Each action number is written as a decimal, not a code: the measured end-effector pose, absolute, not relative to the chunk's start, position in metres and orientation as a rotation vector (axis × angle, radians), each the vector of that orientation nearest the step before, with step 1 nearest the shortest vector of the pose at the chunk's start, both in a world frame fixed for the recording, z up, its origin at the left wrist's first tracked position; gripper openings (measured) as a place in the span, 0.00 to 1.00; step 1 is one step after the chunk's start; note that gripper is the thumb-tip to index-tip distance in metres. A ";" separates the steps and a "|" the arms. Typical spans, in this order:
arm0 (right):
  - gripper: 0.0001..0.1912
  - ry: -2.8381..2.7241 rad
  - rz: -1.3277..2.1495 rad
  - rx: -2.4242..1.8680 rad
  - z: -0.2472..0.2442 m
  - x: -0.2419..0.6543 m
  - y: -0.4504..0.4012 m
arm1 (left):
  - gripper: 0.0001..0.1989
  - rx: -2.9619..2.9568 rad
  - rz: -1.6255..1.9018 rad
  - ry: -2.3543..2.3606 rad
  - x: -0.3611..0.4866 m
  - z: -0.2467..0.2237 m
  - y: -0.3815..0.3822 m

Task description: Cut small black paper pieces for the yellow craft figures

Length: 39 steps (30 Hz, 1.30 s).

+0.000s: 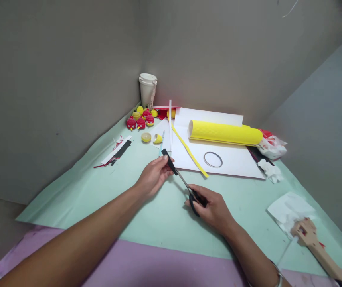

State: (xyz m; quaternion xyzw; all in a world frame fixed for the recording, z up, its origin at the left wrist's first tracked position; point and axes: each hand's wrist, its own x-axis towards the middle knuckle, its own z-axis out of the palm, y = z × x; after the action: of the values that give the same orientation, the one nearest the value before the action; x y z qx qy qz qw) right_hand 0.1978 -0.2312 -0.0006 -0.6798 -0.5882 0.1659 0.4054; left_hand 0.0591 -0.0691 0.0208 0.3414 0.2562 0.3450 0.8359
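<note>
My left hand (156,175) pinches a short black strip (169,161) between thumb and fingers above the green table cover. My right hand (211,207) is closed round the black handles of a pair of scissors (185,183). The scissors' blades point up and left and meet the lower end of the strip. Whether the blades are parted there is too small to tell. Behind my left hand lies a pale blue pencil-like stick (161,142), and a long yellow strip (190,152) lies just beyond the scissors.
A rolled yellow corrugated sheet (224,132) and a ring (213,159) lie on white board (185,163). Several red and yellow small figures (141,122) stand before a white cup (148,87). Black and white scraps (117,151) lie left; a beige glue gun (314,243) lies right.
</note>
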 end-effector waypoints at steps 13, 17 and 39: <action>0.18 -1.495 0.421 -1.715 0.000 0.198 -0.231 | 0.07 0.738 0.722 0.549 0.059 0.022 -0.070; 0.19 -1.478 0.457 -1.709 0.000 0.198 -0.232 | 0.08 0.733 0.721 0.546 0.059 0.022 -0.070; 0.19 -1.468 0.439 -1.714 -0.002 0.198 -0.231 | 0.09 0.762 0.708 0.547 0.059 0.022 -0.070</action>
State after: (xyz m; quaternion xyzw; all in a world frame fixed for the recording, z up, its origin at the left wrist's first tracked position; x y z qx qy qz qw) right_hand 0.1980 -0.2315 -0.0018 -0.6803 -0.5827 0.1743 0.4089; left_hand 0.0590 -0.0697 0.0215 0.3595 0.2580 0.3340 0.8323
